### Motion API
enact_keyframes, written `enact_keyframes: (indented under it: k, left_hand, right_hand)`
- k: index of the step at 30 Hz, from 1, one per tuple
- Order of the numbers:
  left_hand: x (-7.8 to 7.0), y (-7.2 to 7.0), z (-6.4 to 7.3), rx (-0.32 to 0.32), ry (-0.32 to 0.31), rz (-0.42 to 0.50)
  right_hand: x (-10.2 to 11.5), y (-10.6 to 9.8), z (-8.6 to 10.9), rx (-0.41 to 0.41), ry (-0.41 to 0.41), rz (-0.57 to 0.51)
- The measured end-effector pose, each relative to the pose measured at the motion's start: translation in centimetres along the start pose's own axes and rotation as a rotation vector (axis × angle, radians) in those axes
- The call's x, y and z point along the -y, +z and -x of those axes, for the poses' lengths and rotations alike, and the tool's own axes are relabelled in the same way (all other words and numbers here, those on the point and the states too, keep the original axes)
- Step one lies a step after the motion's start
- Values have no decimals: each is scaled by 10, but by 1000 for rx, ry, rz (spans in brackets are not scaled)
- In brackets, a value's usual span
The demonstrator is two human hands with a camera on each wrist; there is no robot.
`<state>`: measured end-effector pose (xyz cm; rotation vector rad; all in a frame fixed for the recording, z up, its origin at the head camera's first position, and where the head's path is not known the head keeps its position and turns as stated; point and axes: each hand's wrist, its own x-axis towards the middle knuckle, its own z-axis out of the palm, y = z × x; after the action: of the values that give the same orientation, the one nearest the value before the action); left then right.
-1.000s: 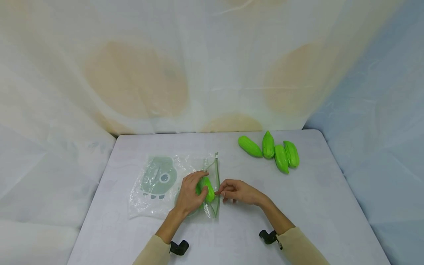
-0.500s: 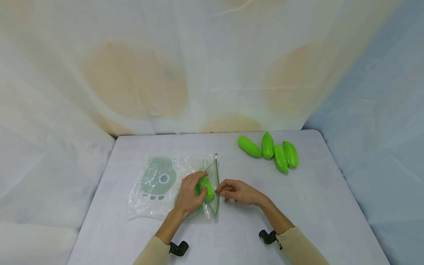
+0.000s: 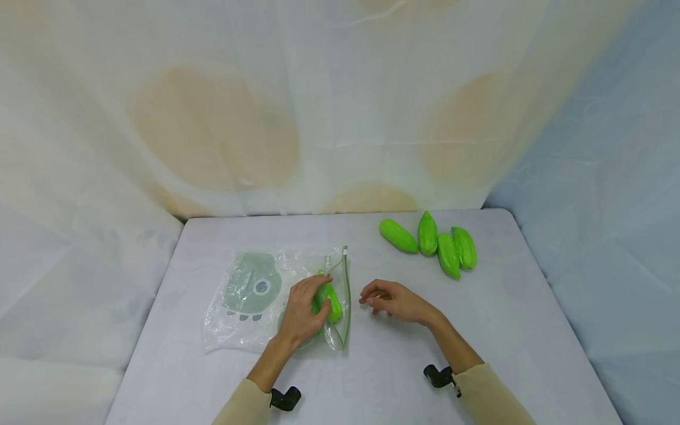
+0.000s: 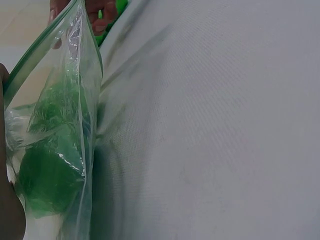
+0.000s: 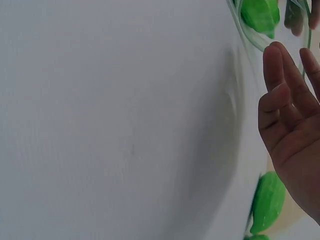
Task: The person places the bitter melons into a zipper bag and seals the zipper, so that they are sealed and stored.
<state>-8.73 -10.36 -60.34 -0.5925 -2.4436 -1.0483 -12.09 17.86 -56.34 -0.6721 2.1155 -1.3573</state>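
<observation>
A clear plastic zip bag (image 3: 297,260) with a grey-green cartoon print lies on the table, its green-edged mouth to the right. Just inside the mouth is a bright green tapered vegetable (image 3: 333,304); the left wrist view shows a green shape (image 4: 52,160) through the raised plastic. My left hand (image 3: 306,310) is arched over the bag near its mouth and holds the upper plastic, thumb and fingers spread around the vegetable. To the right of the mouth, my right hand (image 3: 398,300) hovers apart from the bag with loosely bent fingers and nothing in them.
Several more bright green vegetables (image 3: 427,233) lie side by side at the back right of the white table (image 3: 510,330). A patterned curtain (image 3: 361,106) hangs behind the table, and pale sheets stand on both sides. Black wrist cameras (image 3: 285,398) sit below each hand.
My right hand has drawn back from the bag's mouth, a little to the right. My left hand, the bag and the vegetables stay almost as they were.
</observation>
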Motion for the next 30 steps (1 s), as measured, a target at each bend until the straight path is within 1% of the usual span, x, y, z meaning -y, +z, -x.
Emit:
enact_keyframes:
  k: [3,6,12,15,19,26,28,30]
  left_hand:
    - [1,0,0,-4,4,5]
    - [1,0,0,-5,8,9]
    - [1,0,0,-13,20,7]
    - [0,0,0,-25,33,5]
    - [-1,1,-1,-36,42,2]
    - [0,3,-1,-5,8,3]
    - [1,3,-1,-3,7,2]
    - [1,3,0,-3,7,0]
  right_hand:
    - [-1,-11,4,-53,6,20]
    - [-1,-23,9,-132,2,47]
    - [-1,-51,22,-361,6,97]
    - [-2,-67,29,-486,31,94]
    - [-7,-89,41,-656,95,87]
    - [-26,-121,59,-971,204,187]
    - [-33,-127,64,-1028,244,208]
    - [-39,-132,68,-1063,282,219]
